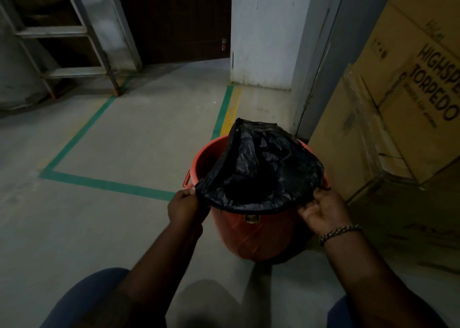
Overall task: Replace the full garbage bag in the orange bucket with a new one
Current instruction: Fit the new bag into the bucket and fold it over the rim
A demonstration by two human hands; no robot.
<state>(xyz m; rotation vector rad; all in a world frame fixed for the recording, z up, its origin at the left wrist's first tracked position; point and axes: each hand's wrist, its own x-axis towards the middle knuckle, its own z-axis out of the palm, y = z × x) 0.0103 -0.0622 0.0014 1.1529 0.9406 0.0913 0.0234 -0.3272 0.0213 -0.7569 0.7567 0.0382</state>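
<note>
the orange bucket (261, 235) stands on the grey floor (139, 133) right between the person's two hands, its near wall facing them with a small metal clasp (252, 218) just under the rim. a black garbage bag (263, 168) is draped over its mouth. the bag's near edge is pulled taut across the near rim from one hand to the other, while the far part rises in a crumpled peak above the bucket. beyond the left hand the bucket's inner wall shows bare orange, not covered by the plastic.

the left hand (185, 207) is closed on the bag's edge, pinching it just beside the bucket's side lug (187, 179). the right hand (323, 212) grips the opposite edge, fingers curled into the plastic at the rim, palm turned partly up – a beaded bracelet (339, 230) sits on that wrist.

out past the right hand, stacked cardboard boxes (410, 103) lean close to the bucket, one printed with the word "torpedo". to the left of the left hand a line of green tape (107, 184) runs across the floor and turns away toward the far wall; a second green strip with yellow tape (230, 111) alongside it runs off behind the bucket. well beyond both hands there is a metal ladder frame (67, 32), a dark door (179, 18) and a white pillar (263, 28). below the forearms, knees in blue trousers (82, 300) show at the bottom edge. the light is dim.
</note>
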